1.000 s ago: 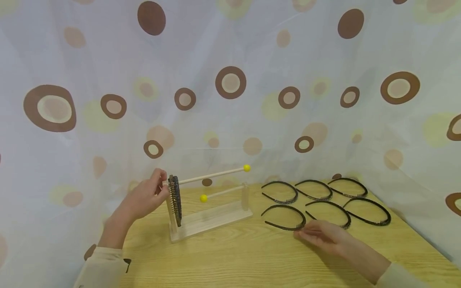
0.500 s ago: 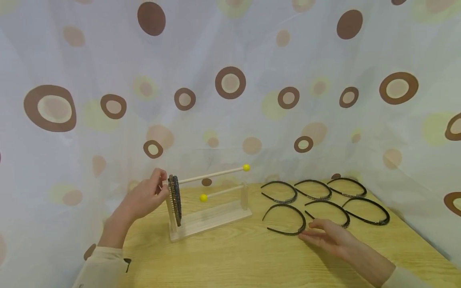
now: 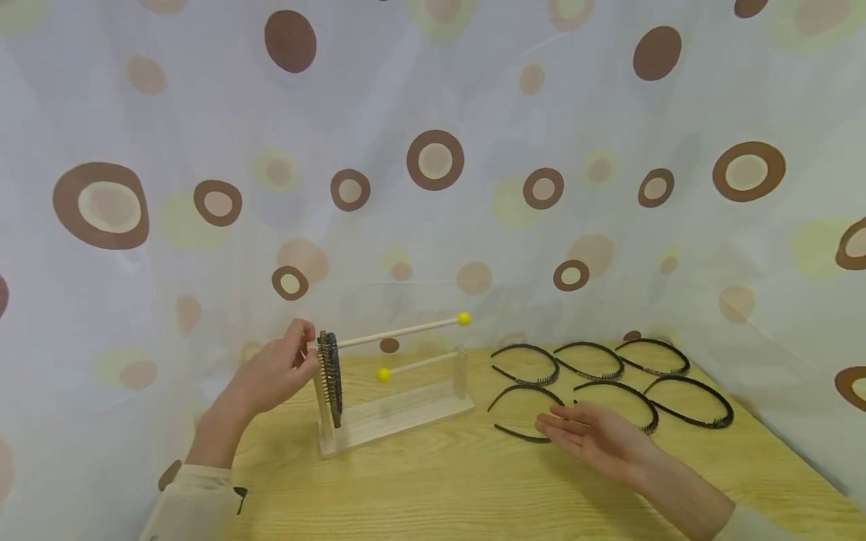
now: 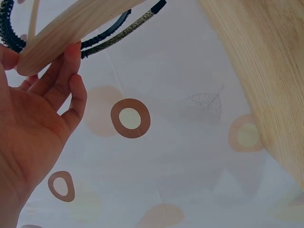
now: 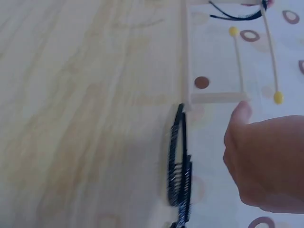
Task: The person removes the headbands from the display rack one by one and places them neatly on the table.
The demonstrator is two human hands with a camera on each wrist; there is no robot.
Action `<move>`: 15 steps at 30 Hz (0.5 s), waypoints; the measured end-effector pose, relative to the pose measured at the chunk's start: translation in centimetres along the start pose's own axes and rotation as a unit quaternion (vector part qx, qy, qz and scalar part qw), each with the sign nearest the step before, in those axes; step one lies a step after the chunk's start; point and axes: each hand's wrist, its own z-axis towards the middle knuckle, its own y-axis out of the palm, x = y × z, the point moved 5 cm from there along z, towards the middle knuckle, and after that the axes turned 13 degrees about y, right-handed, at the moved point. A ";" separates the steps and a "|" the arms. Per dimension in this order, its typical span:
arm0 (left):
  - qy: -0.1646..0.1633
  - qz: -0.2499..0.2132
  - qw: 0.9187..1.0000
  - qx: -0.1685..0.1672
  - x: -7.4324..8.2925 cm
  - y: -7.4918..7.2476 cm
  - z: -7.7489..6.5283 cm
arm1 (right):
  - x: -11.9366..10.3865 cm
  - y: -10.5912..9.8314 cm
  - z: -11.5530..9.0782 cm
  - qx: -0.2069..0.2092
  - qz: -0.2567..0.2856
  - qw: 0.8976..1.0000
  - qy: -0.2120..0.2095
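Note:
A wooden stand (image 3: 406,411) carries two rods tipped with yellow balls. My left hand (image 3: 271,376) grips the top of its left post (image 4: 61,35), fingers and thumb around the wood. Beside those fingers, black toothed headbands (image 3: 331,383) hang close together from the upper rod. My right hand (image 3: 605,443) is over the front-left loose headband (image 3: 522,436), fingers extended and hiding its toothed right end. In the right wrist view the right hand (image 5: 266,164) appears from the back, thumb pointing toward the stand.
Behind the right hand, three black headbands (image 3: 524,346) lie in the back row. More headbands (image 3: 697,382) lie to its right on the wooden table (image 3: 419,496). A dotted white curtain (image 3: 433,233) surrounds the table at the back and sides.
The right hand has moved left, from the right end of the front-left headband to over it. That headband has turned slightly. The left hand keeps its grip on the post.

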 end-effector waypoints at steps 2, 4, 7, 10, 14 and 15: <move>0.000 -0.002 1.000 0.001 0.0 -0.1 0.1 | -0.4 1.3 0.3 -0.023 -0.003 1.000 -0.007; 0.001 -0.001 1.000 0.002 0.0 -0.1 0.2 | -0.6 2.7 0.7 -0.040 -0.004 0.999 -0.016; -0.001 0.002 1.000 0.001 -0.1 -0.1 0.2 | -0.6 4.5 1.6 -0.042 -0.015 0.999 -0.030; -0.003 0.004 1.000 0.000 -0.2 0.1 0.1 | -0.3 6.2 3.0 -0.032 -0.027 0.998 -0.046; -0.006 0.003 1.000 0.001 -0.3 0.2 0.0 | 0.2 8.7 5.4 -0.041 -0.034 0.997 -0.062; -0.005 0.001 1.000 0.003 -0.4 0.2 0.0 | 0.3 9.3 6.1 -0.049 -0.035 0.996 -0.068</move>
